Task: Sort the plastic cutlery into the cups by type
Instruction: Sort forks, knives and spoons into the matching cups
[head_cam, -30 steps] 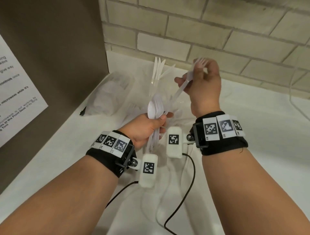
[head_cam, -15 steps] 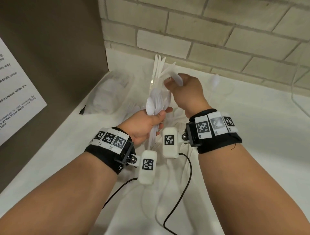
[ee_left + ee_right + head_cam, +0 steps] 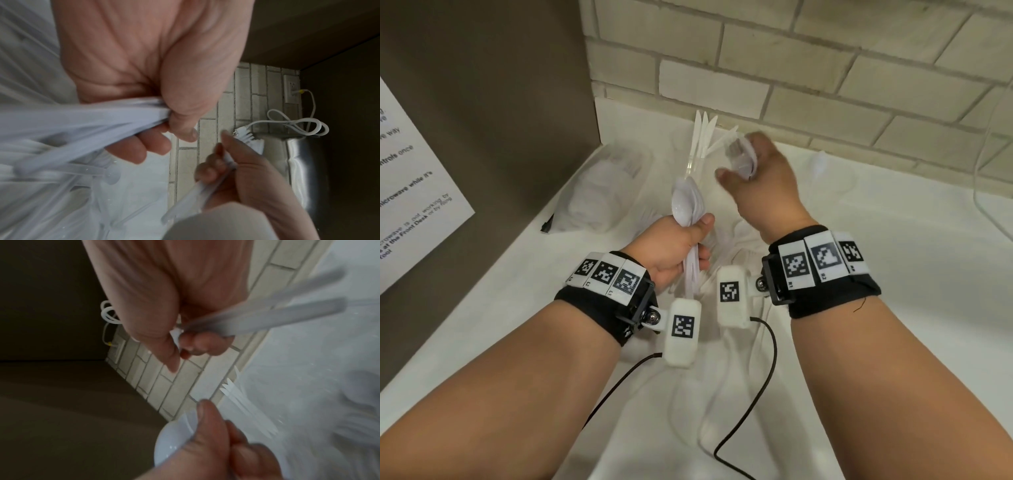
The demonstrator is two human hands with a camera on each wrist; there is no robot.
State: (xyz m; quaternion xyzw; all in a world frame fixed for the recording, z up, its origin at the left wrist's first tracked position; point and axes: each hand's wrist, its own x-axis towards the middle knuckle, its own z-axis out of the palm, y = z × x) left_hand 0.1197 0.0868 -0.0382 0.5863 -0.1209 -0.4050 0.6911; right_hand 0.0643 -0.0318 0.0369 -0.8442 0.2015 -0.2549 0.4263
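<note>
My left hand (image 3: 671, 250) grips a bundle of white plastic spoons (image 3: 685, 205) by the handles, bowls up; the left wrist view shows the handles (image 3: 102, 116) fanning out under my thumb. Just right and beyond it, my right hand (image 3: 760, 185) is blurred and holds white forks (image 3: 741, 154); their tines (image 3: 248, 138) stick out past my fingers and two handles (image 3: 267, 318) cross my palm. Several knives (image 3: 703, 137) stand upright in a clear cup against the brick wall. A second clear cup (image 3: 825, 171) stands to the right. Loose cutlery (image 3: 726, 240) lies on the counter under my hands.
A clear plastic bag (image 3: 602, 192) lies at the left by a brown panel (image 3: 482, 137) carrying a paper notice. The brick wall (image 3: 791, 85) closes the back. A white cable (image 3: 983, 192) runs down the right side. Black wrist cables (image 3: 756, 394) trail over the white counter (image 3: 893, 308).
My right hand came down and left from its raised position towards the spoon bundle, and now sits just right of it, still holding forks. The left hand has barely moved.
</note>
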